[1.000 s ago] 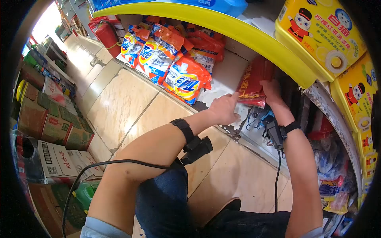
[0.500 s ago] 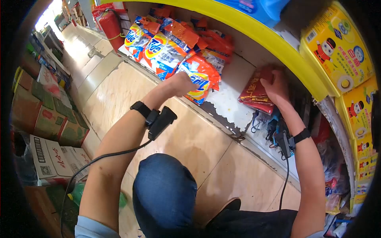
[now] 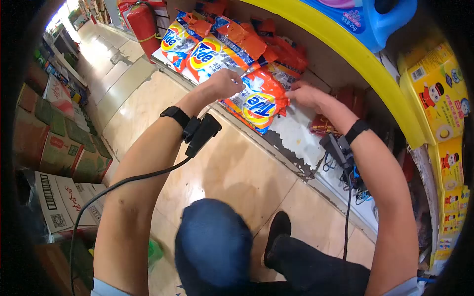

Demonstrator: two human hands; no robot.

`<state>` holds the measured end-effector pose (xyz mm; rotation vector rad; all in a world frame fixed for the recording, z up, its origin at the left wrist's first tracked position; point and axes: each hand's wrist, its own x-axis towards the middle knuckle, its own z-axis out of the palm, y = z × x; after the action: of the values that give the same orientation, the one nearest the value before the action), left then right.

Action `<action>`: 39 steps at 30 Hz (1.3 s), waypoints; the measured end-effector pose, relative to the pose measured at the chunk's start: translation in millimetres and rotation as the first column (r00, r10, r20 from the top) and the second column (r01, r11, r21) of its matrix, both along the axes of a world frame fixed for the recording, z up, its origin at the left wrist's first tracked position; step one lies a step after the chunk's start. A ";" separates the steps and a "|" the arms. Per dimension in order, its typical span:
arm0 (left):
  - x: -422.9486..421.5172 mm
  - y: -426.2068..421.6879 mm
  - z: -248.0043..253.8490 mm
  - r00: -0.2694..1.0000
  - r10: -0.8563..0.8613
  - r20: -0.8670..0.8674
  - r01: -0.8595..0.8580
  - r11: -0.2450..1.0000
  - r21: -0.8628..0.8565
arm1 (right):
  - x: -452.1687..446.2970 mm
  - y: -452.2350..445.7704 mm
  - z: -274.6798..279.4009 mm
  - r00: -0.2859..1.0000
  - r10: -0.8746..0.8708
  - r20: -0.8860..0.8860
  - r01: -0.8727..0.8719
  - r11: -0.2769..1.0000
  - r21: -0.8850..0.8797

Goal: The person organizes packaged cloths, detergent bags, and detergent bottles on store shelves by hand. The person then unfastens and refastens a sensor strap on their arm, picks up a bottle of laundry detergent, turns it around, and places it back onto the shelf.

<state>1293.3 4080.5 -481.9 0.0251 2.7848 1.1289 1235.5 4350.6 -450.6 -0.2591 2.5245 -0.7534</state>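
A laundry detergent bag [image 3: 259, 101], orange, white and blue with a Tide label, lies at the front of the low shelf. My left hand [image 3: 226, 84] is closed at its left edge, fingers curled and partly hidden from me. At the opposite edge, the fingertips of my right hand [image 3: 307, 94] pinch the bag's orange corner. More Tide bags [image 3: 205, 56] are heaped just behind and to the left. Dark red packets [image 3: 323, 126] lie to the right, partly covered by my right forearm.
A yellow shelf edge [image 3: 345, 44] curves above my hands, with a blue bottle [image 3: 380, 22] on it. Yellow boxes [image 3: 439, 98] are stacked at right. A red fire extinguisher [image 3: 143, 29] stands at far left. Cartons [image 3: 64, 197] line the left side; cables run from both wrists.
My right hand has left the dark red packets and moved left to the front Tide bag. That bag has turned slightly and lies more spread out. My left hand stays by its left edge.
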 end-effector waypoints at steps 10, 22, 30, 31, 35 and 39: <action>-42.2 47.8 -22.7 0.888 0.352 -0.297 -0.403 0.905 -0.133 | 1.7 -1.4 -77.3 0.974 -0.206 0.092 0.223 0.825 -0.519; -53.5 84.4 -10.5 0.676 0.734 -0.061 -0.736 0.677 -0.008 | 38.3 -42.3 -68.3 0.673 -0.067 -0.736 -0.298 0.887 -0.353; -50.7 98.8 -2.1 0.693 0.720 -0.037 -0.718 0.684 -0.127 | 40.9 -37.9 -65.5 0.607 0.013 -0.794 -0.446 0.833 -0.327; -50.7 99.6 -2.3 0.694 0.719 -0.035 -0.716 0.686 -0.129 | 40.8 -37.3 -66.4 0.609 0.013 -0.793 -0.444 0.834 -0.328; -58.5 94.9 -12.1 0.704 0.709 -0.040 -0.709 0.699 -0.093 | 35.6 -28.0 -63.6 0.806 -0.083 -0.587 -0.265 0.834 -0.483; -65.9 83.1 -23.8 0.686 0.716 -0.127 -0.723 0.691 -0.012 | -8.5 -3.1 -80.6 0.734 -0.611 -0.295 0.359 0.718 -0.596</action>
<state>1227.4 4163.6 -505.6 -1.1578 2.9879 1.1781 1226.9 4347.5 -531.2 0.1187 2.8360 -1.7868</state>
